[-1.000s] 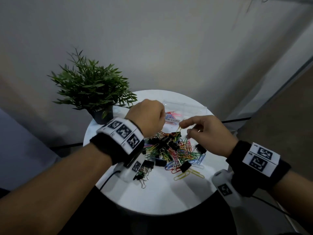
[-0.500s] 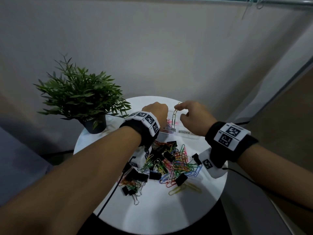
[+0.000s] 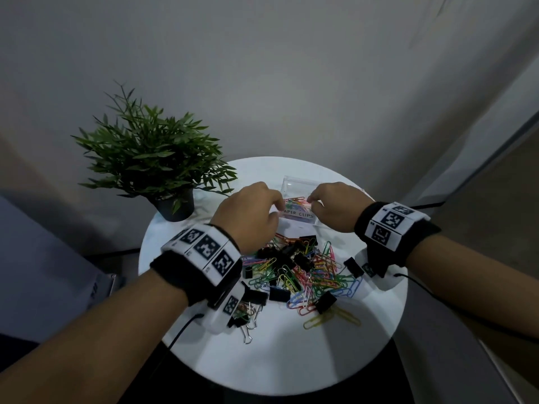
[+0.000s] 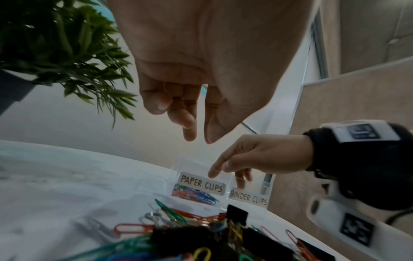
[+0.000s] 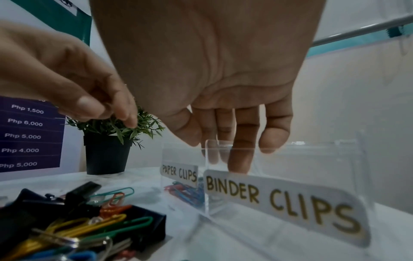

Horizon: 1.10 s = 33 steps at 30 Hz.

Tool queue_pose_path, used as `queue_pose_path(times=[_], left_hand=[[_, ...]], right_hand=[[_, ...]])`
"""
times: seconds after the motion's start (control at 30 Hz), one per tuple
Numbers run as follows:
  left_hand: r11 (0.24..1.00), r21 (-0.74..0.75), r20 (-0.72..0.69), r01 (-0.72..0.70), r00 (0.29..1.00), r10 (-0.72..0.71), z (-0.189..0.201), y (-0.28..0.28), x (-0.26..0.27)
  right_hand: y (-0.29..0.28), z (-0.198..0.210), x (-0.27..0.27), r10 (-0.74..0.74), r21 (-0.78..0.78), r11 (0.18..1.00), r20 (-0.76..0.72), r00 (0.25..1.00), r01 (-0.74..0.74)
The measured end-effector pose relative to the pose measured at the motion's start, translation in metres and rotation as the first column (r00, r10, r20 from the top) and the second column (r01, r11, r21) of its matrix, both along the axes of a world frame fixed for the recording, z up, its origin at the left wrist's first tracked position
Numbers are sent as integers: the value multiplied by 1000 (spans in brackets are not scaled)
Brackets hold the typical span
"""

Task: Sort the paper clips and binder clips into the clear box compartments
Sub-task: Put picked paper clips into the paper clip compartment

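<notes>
The left hand (image 4: 201,74) hangs above the table (image 4: 55,185), fingers loosely bent, holding nothing. Beyond it the right hand (image 4: 257,157) reaches down over the clear box (image 4: 194,164), fingertips at the wall between the compartments labelled PAPER CLIPS and BINDER CLIPS. Coloured paper clips (image 4: 192,193) lie in the first compartment; a mixed pile (image 4: 201,238) lies nearer. A plant (image 4: 62,49) stands left.

Hands: 2, left hand (image 3: 251,212) and right hand (image 3: 335,205). Wristbands: 2. Box (image 3: 294,185): 1, with 2 labelled compartments, PAPER CLIPS left, BINDER CLIPS right. Plant (image 3: 151,158): 1, far left. Table (image 3: 291,360): 1. Paper clips (image 3: 318,275): too tangled to count, several dozen. Binder clips (image 3: 325,301): about a dozen visible, exact count unclear.
</notes>
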<state>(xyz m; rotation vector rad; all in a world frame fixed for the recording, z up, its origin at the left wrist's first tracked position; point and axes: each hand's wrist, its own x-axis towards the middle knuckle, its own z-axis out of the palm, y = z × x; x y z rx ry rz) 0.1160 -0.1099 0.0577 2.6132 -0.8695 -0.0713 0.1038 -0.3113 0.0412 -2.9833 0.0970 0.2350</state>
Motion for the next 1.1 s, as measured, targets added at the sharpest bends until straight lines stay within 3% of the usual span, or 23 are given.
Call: queue_pose_path(times=[0.13, 0.3, 0.47, 0.6, 0.7, 0.8, 0.93, 1.1], left_hand=[[998, -27, -21, 50, 999, -50, -5, 14, -28], [988, 28, -65, 153, 986, -151, -12, 29, -66], [942, 106, -65, 317, 948, -312, -26, 23, -101], [832, 300, -66, 466, 881, -469, -35, 14, -114], [767, 416, -40, 487, 853, -520, -39, 14, -119], [752, 456, -34, 476, 854, -519, -39, 21, -124], [796, 387, -32, 466, 870, -493, -41, 37, -125], [807, 420, 3, 415, 889, -459, -47, 47, -121]], right_hand=[[-3, 6, -10, 27, 28, 999, 57, 998, -28], [-3, 15, -63, 108, 68, 990, 212, 971, -125], [7, 17, -126, 146, 59, 987, 43, 988, -149], [11, 3, -153, 147, 63, 988, -97, 984, -142], [11, -8, -160, 152, 48, 988, -170, 974, -146], [13, -12, -162, 176, 46, 984, -202, 963, -170], [18, -14, -165, 235, 59, 972, -187, 954, -228], [26, -21, -164, 257, 66, 966, -175, 950, -249]])
